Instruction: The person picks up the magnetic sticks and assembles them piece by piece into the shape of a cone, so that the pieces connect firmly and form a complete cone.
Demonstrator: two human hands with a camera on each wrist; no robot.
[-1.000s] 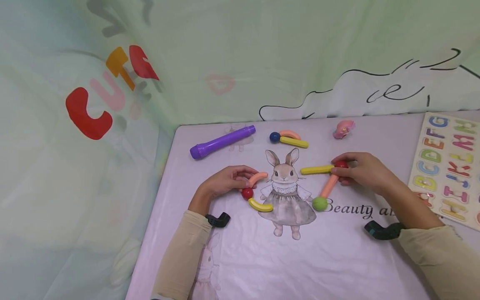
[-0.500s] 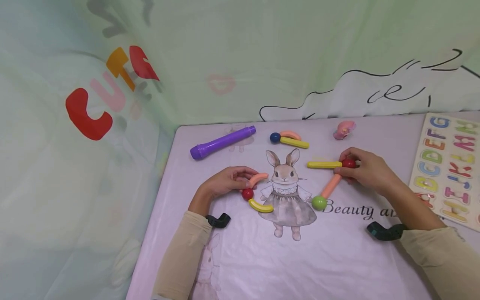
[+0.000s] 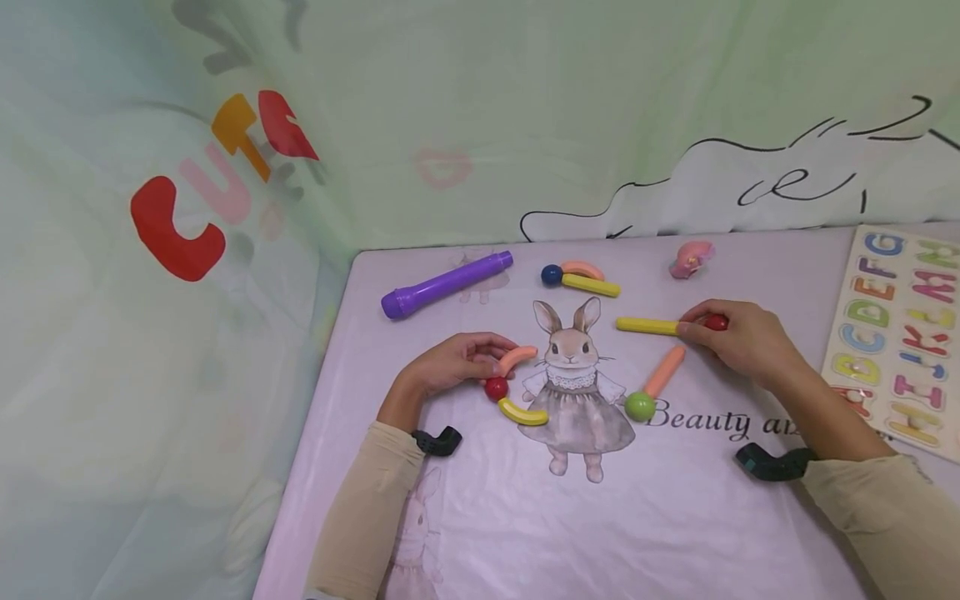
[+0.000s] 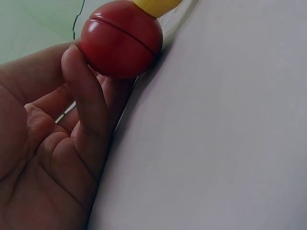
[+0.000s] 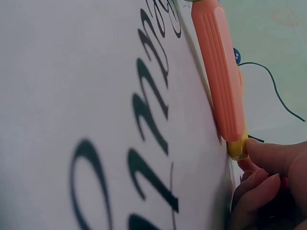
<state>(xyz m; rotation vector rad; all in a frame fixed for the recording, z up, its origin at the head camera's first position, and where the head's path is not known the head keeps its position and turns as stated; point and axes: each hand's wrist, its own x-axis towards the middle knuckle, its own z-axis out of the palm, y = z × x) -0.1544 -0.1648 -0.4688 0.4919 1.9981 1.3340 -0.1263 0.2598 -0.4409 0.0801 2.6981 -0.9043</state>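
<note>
The left hand holds a joined piece at its orange curved stick beside a red ball; a yellow curved stick extends from that ball. In the left wrist view the fingers touch the red ball. The right hand pinches the right end of a straight yellow stick, with a red ball at its fingers. Just below lies an orange straight stick on a green ball, apart from the hand. The right wrist view shows this orange stick nearest.
Toward the back of the table lie a purple tube, a blue ball with a yellow stick and an orange curved one, and a pink toy. A letter board lies at the right.
The right hand has shifted right with the yellow stick and red ball. The orange stick with the green ball has come away from that red ball. The left hand has stayed still.
</note>
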